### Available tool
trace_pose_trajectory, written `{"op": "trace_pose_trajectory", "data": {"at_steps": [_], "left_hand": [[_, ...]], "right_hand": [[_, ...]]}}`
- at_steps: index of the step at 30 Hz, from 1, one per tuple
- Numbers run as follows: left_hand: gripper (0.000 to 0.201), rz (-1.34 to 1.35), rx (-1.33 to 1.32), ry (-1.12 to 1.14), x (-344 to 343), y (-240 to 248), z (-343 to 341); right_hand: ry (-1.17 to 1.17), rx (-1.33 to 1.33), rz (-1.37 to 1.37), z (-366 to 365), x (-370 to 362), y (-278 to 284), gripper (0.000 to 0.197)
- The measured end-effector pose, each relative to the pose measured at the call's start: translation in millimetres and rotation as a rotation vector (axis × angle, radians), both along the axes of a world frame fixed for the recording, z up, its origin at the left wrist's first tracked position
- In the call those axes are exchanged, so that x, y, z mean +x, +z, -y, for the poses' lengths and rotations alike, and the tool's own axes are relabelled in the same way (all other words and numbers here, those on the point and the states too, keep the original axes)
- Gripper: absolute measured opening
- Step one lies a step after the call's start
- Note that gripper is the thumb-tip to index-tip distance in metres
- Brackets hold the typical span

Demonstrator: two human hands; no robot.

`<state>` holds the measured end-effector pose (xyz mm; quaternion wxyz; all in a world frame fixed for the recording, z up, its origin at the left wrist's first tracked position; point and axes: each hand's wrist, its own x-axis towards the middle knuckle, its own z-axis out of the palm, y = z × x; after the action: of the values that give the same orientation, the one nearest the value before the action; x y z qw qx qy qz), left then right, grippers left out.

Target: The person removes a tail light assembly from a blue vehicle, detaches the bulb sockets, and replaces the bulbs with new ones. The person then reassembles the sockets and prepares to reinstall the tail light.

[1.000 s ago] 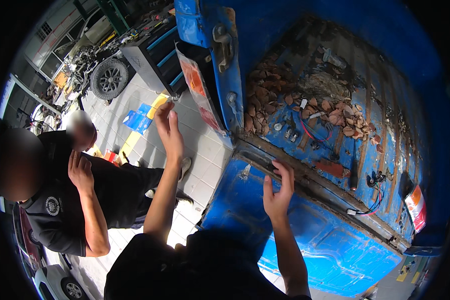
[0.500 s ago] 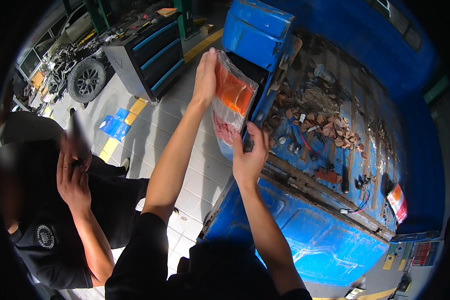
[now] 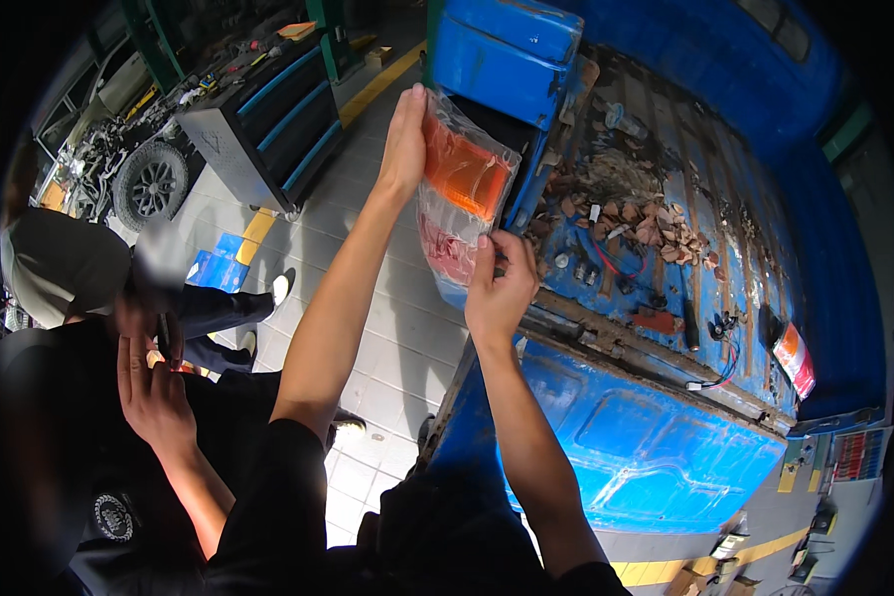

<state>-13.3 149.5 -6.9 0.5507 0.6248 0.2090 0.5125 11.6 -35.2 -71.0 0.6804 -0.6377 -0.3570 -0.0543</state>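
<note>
Orange-and-red light point(image 3: 464, 179), film-wrapped, at left corner of truck bed point(image 3: 750, 298). Versus one second ago: left hand point(image 3: 404, 144) now flat along its left edge; right hand point(image 3: 502, 293) curled at right edge, grip unclear. Dry leaves point(image 3: 656, 226) litter bed; dark cabinet point(image 3: 230, 149) on tiled floor point(image 3: 407, 333), far left.

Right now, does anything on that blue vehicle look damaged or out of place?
Yes: dry leaves and wires lie strewn over the rust-streaked bed, looking untidy and neglected. The orange-and-red light between the left hand and right hand is oddly covered in wrinkled clear film.
</note>
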Motion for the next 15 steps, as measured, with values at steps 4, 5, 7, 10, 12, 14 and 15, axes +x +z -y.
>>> {"op": "trace_pose_trajectory", "data": {"at_steps": [4,5,7,10,12,14,15], "left_hand": [[0.041,0.022,0.087,0.097,1,10,21],[0.041,0.031,0.082,0.082,1,9,19],[0.04,0.047,0.074,0.052,0,4,11],[0.04,0.09,0.028,0.039,6,4,12],[0.041,0.068,0.032,0.069,4,2,16],[0.045,0.029,0.049,0.091,4,-4,17],[0.048,0.039,0.058,0.083,5,-11,15]], "right_hand": [[-0.063,-0.076,0.044,6,5,-1,0.014],[-0.077,-0.072,0.063,4,3,2,0.014],[-0.104,-0.063,0.098,1,-2,9,0.014],[-0.116,-0.049,0.083,0,1,7,0.014],[-0.07,-0.056,-0.017,2,5,7,0.014],[-0.021,-0.034,-0.14,4,8,5,0.012],[-0.033,-0.028,-0.111,5,10,7,0.012]]}}
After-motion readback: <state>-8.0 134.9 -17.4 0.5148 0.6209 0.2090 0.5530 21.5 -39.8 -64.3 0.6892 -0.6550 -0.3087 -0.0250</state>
